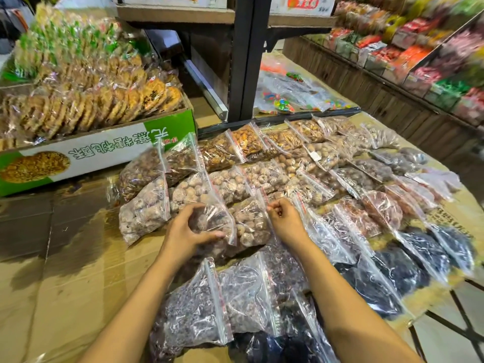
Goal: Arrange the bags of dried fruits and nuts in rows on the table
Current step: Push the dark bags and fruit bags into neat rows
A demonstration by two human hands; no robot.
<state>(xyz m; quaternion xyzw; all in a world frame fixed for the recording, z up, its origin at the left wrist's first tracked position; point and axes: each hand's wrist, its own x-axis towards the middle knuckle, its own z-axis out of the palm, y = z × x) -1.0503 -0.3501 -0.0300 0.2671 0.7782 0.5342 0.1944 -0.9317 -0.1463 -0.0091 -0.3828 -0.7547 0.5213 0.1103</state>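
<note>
Several clear zip bags of dried fruits and nuts lie in slanted rows on a cardboard-covered table (78, 271). Golden nut bags (246, 142) fill the far row, pale brown fruit bags (230, 184) the middle, dark purple and black bags (379, 279) the near right. My left hand (188, 229) curls over a bag of brown dried fruit (217, 221) at the centre, fingers on its plastic. My right hand (285, 218) pinches the top edge of the neighbouring bag (251, 224) between thumb and fingers. A bag of dark fruit (191, 307) lies between my forearms.
A green and white cardboard box (104, 150) full of wrapped round biscuits stands at the far left of the table. A black metal post (248, 58) rises behind the rows. Shelves of packaged snacks (419, 56) run along the right. Bags of coloured sweets (285, 98) lie behind.
</note>
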